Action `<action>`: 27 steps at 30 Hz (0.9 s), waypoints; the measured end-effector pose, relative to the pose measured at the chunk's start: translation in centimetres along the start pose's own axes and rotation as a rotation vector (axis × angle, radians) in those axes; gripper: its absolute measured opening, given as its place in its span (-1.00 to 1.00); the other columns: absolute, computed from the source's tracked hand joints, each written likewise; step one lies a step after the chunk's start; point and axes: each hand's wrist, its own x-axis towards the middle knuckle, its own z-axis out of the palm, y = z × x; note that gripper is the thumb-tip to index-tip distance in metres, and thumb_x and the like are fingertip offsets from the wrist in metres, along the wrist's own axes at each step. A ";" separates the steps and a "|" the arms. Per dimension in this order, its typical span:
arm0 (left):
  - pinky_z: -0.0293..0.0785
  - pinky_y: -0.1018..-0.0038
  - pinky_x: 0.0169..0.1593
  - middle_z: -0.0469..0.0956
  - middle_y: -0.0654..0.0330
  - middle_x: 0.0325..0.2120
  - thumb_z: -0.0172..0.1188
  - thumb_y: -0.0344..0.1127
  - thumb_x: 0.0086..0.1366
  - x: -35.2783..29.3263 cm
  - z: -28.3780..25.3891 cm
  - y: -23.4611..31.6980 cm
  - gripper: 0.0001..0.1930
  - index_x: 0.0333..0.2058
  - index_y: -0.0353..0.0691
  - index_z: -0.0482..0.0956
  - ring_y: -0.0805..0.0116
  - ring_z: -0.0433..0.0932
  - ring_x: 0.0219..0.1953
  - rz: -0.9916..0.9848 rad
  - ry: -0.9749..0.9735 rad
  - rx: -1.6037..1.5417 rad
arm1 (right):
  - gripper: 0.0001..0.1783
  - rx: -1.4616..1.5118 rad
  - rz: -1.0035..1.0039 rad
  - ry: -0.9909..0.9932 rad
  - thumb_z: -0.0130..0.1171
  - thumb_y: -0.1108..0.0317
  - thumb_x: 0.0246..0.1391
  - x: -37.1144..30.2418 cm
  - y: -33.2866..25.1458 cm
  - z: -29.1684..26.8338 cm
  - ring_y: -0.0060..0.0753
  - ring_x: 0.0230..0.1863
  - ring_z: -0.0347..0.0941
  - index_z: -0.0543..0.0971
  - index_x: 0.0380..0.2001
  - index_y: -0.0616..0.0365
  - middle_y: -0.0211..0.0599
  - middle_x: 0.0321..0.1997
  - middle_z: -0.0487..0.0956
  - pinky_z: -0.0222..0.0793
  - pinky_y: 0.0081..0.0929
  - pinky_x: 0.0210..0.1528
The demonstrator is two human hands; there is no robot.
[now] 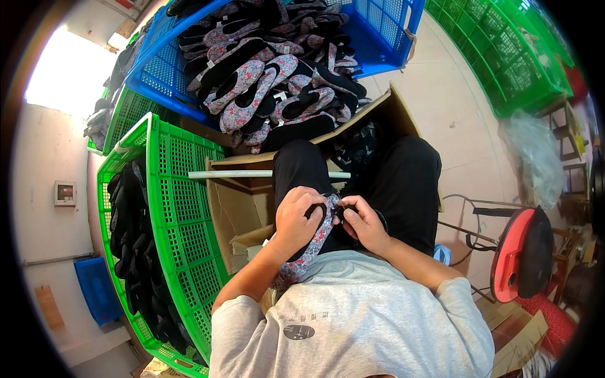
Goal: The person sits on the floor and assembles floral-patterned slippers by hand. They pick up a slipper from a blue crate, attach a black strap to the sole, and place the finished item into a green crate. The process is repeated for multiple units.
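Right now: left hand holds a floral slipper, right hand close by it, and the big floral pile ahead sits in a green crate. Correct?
Not quite: the crate is blue. The head view shows the big floral pile ahead in a blue crate. The left hand holds a floral slipper, right hand close by it.

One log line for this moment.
left hand grip: holding floral-print black-lined fabric slipper | right hand grip: at its far end | ahead: blue plastic mesh crate, similar slippers
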 end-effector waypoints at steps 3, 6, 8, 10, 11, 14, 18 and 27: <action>0.50 0.37 -0.20 0.54 0.10 -0.36 0.19 -0.68 -0.01 -1.1 1.1 -0.2 -0.77 -0.34 -0.27 0.58 0.13 0.56 -0.29 -0.162 0.135 -0.141 | -0.71 -0.272 -0.184 -0.011 0.04 0.27 0.37 0.6 0.7 0.3 -0.64 -0.26 0.48 0.36 0.04 0.18 -0.34 -0.19 0.57 0.41 -0.61 -0.19; 0.49 0.41 -0.20 0.53 0.07 -0.35 0.17 -0.72 0.01 -1.5 1.6 -0.1 -0.76 -0.33 -0.31 0.57 0.15 0.56 -0.30 -0.180 0.192 -0.169 | -0.64 -0.463 -0.244 0.024 0.15 0.23 0.30 0.9 1.2 0.3 -0.41 -0.14 0.56 0.39 0.03 0.21 -0.22 -0.15 0.59 0.44 -0.45 -0.05; 0.49 0.41 -0.20 0.53 0.06 -0.35 0.17 -0.71 0.01 -1.5 1.8 0.0 -0.77 -0.33 -0.32 0.56 0.14 0.56 -0.29 -0.183 0.202 -0.163 | -0.64 -0.581 -0.302 0.046 0.18 0.22 0.28 1.0 1.4 0.2 -0.30 -0.15 0.58 0.41 0.01 0.20 -0.16 -0.15 0.60 0.45 -0.42 -0.09; 0.49 0.41 -0.20 0.53 0.06 -0.35 0.17 -0.71 0.02 -1.5 1.8 -0.1 -0.77 -0.33 -0.31 0.56 0.14 0.56 -0.29 -0.181 0.199 -0.157 | -0.64 -0.666 -0.330 0.056 0.20 0.21 0.25 1.2 1.0 0.3 -0.18 -0.17 0.60 0.44 -0.02 0.19 -0.10 -0.16 0.61 0.46 -0.38 -0.12; 0.50 0.40 -0.19 0.53 0.06 -0.35 0.18 -0.71 0.01 -1.5 1.8 0.0 -0.77 -0.33 -0.31 0.56 0.14 0.56 -0.29 -0.182 0.197 -0.152 | -0.65 -0.677 -0.328 0.057 0.20 0.21 0.25 1.2 1.0 0.4 -0.15 -0.18 0.60 0.44 -0.02 0.18 -0.10 -0.17 0.62 0.47 -0.37 -0.13; 0.50 0.39 -0.19 0.53 0.06 -0.35 0.18 -0.70 0.01 -1.5 1.7 0.1 -0.77 -0.33 -0.31 0.56 0.13 0.56 -0.29 -0.182 0.191 -0.137 | -0.66 -0.712 -0.329 0.064 0.19 0.20 0.25 1.3 0.8 0.5 -0.09 -0.20 0.60 0.46 -0.03 0.17 -0.09 -0.19 0.63 0.48 -0.34 -0.17; 0.50 0.37 -0.19 0.54 0.05 -0.35 0.19 -0.69 0.01 -1.6 1.9 -0.1 -0.78 -0.34 -0.31 0.56 0.13 0.56 -0.30 -0.166 0.193 -0.122 | -0.67 -0.739 -0.314 0.068 0.18 0.19 0.25 1.4 0.6 0.6 -0.05 -0.23 0.60 0.47 -0.04 0.15 -0.09 -0.24 0.63 0.47 -0.32 -0.20; 0.51 0.35 -0.19 0.54 0.06 -0.37 0.19 -0.67 0.00 -1.7 2.2 -0.2 -0.80 -0.36 -0.31 0.56 0.11 0.57 -0.30 -0.170 0.199 -0.102 | -0.69 -0.734 -0.289 0.099 0.17 0.17 0.26 1.3 0.7 0.8 -0.03 -0.28 0.58 0.48 -0.06 0.13 -0.09 -0.30 0.62 0.44 -0.28 -0.27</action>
